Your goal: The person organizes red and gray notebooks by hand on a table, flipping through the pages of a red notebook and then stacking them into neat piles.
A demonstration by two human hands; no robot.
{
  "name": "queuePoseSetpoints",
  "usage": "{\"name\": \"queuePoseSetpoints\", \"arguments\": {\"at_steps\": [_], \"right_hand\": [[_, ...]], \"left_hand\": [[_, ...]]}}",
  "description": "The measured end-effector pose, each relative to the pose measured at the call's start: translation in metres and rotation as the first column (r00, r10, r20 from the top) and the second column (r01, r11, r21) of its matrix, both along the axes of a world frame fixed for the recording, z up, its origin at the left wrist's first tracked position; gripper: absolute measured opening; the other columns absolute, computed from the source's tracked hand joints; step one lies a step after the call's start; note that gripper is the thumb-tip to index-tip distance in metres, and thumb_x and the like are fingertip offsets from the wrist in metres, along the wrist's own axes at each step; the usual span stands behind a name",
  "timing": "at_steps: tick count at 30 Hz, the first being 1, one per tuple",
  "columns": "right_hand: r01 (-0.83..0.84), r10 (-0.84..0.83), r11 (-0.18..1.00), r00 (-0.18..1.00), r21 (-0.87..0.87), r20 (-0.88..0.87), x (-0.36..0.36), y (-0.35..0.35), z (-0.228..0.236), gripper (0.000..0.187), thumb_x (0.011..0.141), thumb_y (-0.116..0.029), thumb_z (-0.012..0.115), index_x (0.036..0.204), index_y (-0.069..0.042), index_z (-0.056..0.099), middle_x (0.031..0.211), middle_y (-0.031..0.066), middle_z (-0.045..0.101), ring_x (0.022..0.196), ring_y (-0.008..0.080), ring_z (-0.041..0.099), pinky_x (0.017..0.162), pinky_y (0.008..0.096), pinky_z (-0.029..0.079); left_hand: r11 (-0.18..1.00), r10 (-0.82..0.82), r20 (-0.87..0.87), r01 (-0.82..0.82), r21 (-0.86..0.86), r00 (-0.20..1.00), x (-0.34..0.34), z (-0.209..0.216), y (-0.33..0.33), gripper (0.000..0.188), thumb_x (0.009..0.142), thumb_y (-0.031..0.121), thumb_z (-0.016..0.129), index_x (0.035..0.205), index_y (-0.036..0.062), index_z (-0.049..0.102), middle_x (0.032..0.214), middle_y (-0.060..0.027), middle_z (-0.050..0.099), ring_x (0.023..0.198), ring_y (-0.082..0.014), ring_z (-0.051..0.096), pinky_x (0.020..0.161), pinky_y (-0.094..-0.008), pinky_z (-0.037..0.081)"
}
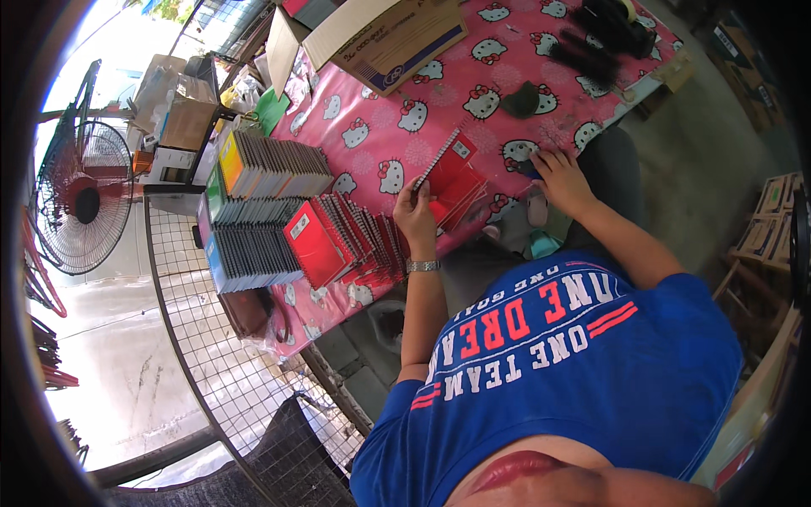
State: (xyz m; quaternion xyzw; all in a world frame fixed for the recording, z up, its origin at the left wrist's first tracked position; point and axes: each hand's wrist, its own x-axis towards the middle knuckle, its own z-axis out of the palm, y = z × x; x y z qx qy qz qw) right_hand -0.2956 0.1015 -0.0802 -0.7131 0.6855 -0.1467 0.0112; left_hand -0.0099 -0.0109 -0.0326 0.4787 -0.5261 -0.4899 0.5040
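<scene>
My left hand is closed on the near left corner of a red spiral notebook. Its coil edge is raised and tilted, and more red sheets or covers show beneath it, by the table's near edge. My right hand rests at the table edge to the right, its fingers stretched out and somewhat apart. A small dark blue thing shows by those fingertips; whether they touch it is unclear. Left of my left hand leans a row of red spiral notebooks.
Yellow-covered and blue-covered notebooks are stacked at the left on a pink patterned tablecloth. An open cardboard box stands at the back. A dark green lump and a black object lie farther right. A fan is far left.
</scene>
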Motion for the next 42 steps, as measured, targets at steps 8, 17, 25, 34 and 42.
{"name": "queuePoseSetpoints", "arguments": {"at_steps": [8, 17, 25, 34, 42], "right_hand": [[-0.173, 0.274, 0.957, 0.805, -0.233, 0.526, 0.094, -0.035, 0.092, 0.048, 0.079, -0.032, 0.071, 0.119, -0.006, 0.064, 0.114, 0.0130, 0.059, 0.102, 0.0308, 0.057, 0.095, 0.0422, 0.043], [-0.341, -0.037, 0.913, 0.475, 0.223, 0.879, 0.102, -0.059, 0.087, 0.035, 0.088, -0.031, 0.065, 0.112, -0.005, 0.066, 0.092, 0.0086, 0.064, 0.083, 0.0209, 0.062, 0.073, 0.0346, 0.050], [-0.307, 0.094, 0.945, 0.592, 0.116, 0.801, 0.069, -0.055, 0.074, 0.033, 0.087, -0.032, 0.065, 0.109, -0.008, 0.065, 0.087, 0.0092, 0.067, 0.072, 0.0218, 0.065, 0.069, 0.0347, 0.052], [-0.118, 0.091, 0.985, 0.975, 0.125, 0.201, -0.029, -0.060, 0.038, 0.039, 0.069, -0.026, 0.075, 0.103, -0.010, 0.065, 0.109, 0.0106, 0.058, 0.112, 0.0313, 0.053, 0.094, 0.0442, 0.044], [0.323, -0.347, 0.875, 0.938, -0.360, -0.003, -0.152, -0.151, 0.020, 0.028, 0.081, -0.026, 0.066, 0.102, -0.008, 0.062, 0.102, 0.0128, 0.058, 0.100, 0.0332, 0.059, 0.082, 0.0461, 0.051]], "left_hand": [[0.992, 0.051, 0.102, -0.038, -0.117, 0.993, -0.006, -0.007, 0.006, 0.020, 0.091, 0.004, 0.063, 0.109, -0.0060, 0.066, 0.091, -0.0073, 0.068, 0.078, -0.0109, 0.065, 0.071, -0.0239, 0.053], [0.961, 0.137, 0.267, -0.063, -0.270, 0.954, -0.012, 0.000, 0.016, 0.022, 0.088, -0.004, 0.060, 0.108, -0.0041, 0.068, 0.093, -0.0074, 0.069, 0.079, -0.0120, 0.063, 0.073, -0.0243, 0.051], [0.907, 0.285, 0.413, -0.104, -0.407, 0.865, -0.008, 0.065, 0.029, 0.022, 0.083, -0.003, 0.065, 0.104, 0.0016, 0.071, 0.091, -0.0084, 0.068, 0.081, -0.0141, 0.063, 0.072, -0.0270, 0.050], [0.596, 0.578, 0.474, 0.054, -0.801, 0.664, 0.094, 0.282, 0.028, 0.023, 0.087, 0.008, 0.050, 0.100, 0.0003, 0.067, 0.088, -0.0107, 0.064, 0.078, -0.0266, 0.059, 0.071, -0.0374, 0.047], [0.760, 0.539, 0.836, 0.372, -0.533, 0.099, 0.129, 0.210, -0.035, 0.033, 0.084, 0.010, 0.055, 0.116, 0.0075, 0.062, 0.107, -0.0160, 0.064, 0.103, -0.0352, 0.059, 0.083, -0.0443, 0.046]]}}
